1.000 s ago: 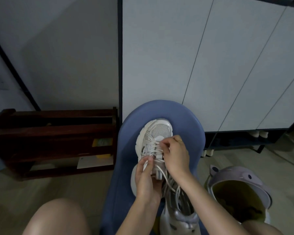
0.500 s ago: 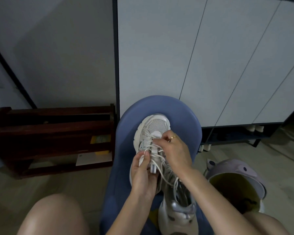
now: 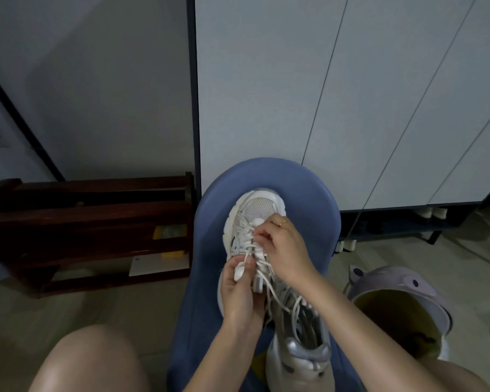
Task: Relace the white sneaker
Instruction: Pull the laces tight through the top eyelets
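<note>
While the white cabinet doors [image 3: 337,94] and the dark wooden rack [image 3: 91,222] fill the background, the work sits on a blue stool [image 3: 317,210], where the white sneaker [image 3: 255,222] lies toe pointing away, heel near the person's lap. Compared with a second ago, the right hand [image 3: 286,247] has crept from the middle rows toward the toe-end eyelets, and the left hand [image 3: 238,292] has slid slightly up the shoe's side; I read this as working along the lace [image 3: 275,292] row by row, with the loose tails nearer the heel not yet dealt with, so the relacing looks partly done.

The right hand's fingers are curled and pinch a strand of lace over the tongue; a ring shows on one finger. The left hand grips the sneaker's near side, thumb and fingers closed over a pale tab or lace end, though which one I cannot tell.

To the right on the floor stands a lilac bin [image 3: 402,301] with animal ears and an open lid; its yellowish liner holds something dark and indistinct. The rack's lower shelf carries a yellow item [image 3: 170,233] and a white card [image 3: 159,265].
</note>
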